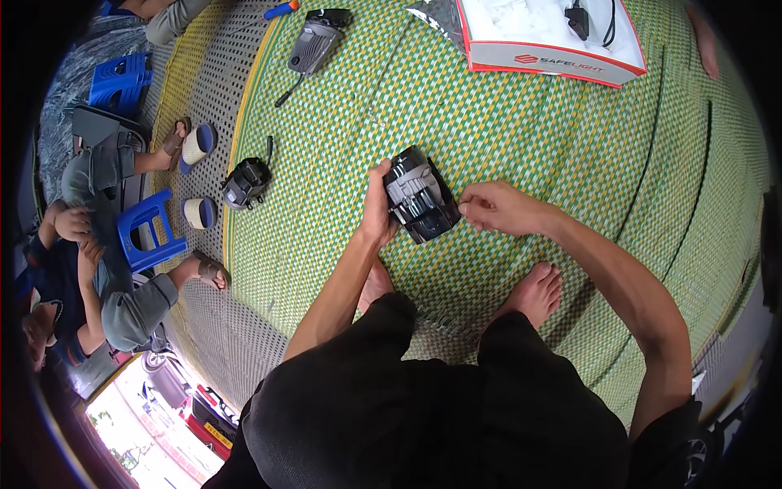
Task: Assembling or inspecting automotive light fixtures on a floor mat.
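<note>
A boxy black-and-grey device (pixel 418 194) with a glossy casing is held above the woven mat, between my knees and the carton. My left hand (pixel 378 205) wraps round its left side, thumb along the upper edge. Beside the device's right edge is my right hand (pixel 494 207), its fingers curled and pinched together. Whether those fingertips touch the casing or grip a small part, I cannot make out. A similar small black-and-grey unit (pixel 246 184) with a short cable lies to the left on the mat. Farther off rests a longer grey unit (pixel 315 50) with a black cable.
Green-and-yellow woven mat (pixel 342 155) covers the floor. An open red-and-white carton (pixel 497 61) at the far side holds white padding and a black connector (pixel 577 21). An orange-and-blue tool (pixel 281 11) lies beyond. Leftward are blue stools (pixel 155 231), slippers (pixel 198 147) and a seated person (pixel 122 167).
</note>
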Motion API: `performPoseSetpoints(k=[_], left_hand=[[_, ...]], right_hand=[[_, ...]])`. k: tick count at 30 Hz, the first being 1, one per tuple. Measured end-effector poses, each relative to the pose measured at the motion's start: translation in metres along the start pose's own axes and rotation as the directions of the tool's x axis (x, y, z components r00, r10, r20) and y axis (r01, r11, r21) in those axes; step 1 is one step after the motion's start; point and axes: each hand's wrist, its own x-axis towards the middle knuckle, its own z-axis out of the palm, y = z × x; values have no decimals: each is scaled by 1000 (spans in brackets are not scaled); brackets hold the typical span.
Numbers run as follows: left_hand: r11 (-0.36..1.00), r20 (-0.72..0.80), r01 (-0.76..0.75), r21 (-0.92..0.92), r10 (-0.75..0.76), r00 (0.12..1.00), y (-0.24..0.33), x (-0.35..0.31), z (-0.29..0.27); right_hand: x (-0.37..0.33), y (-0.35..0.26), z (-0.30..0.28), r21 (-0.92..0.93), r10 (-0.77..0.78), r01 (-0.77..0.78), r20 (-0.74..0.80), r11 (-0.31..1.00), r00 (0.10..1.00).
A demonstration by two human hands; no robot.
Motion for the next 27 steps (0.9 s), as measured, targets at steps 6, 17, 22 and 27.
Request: performPoseSetpoints(k=[6, 17, 22, 27], left_hand=[[999, -23, -2, -42, 1, 1000, 3, -1, 5], [1000, -34, -2, -26, 1, 999, 2, 0, 2], [1000, -45, 20, -24, -21, 999, 3, -3, 5], [1000, -46, 9, -18, -10, 999, 3, -2, 5]], right_hand=[[-8, 1, 3, -588, -556, 442, -15, 677, 831], [-7, 7, 9, 153, 78, -80, 16, 985, 997], [-7, 12, 9, -224, -425, 388, -147, 894, 893], [-6, -3, 4, 57, 137, -137, 11, 989, 991]])
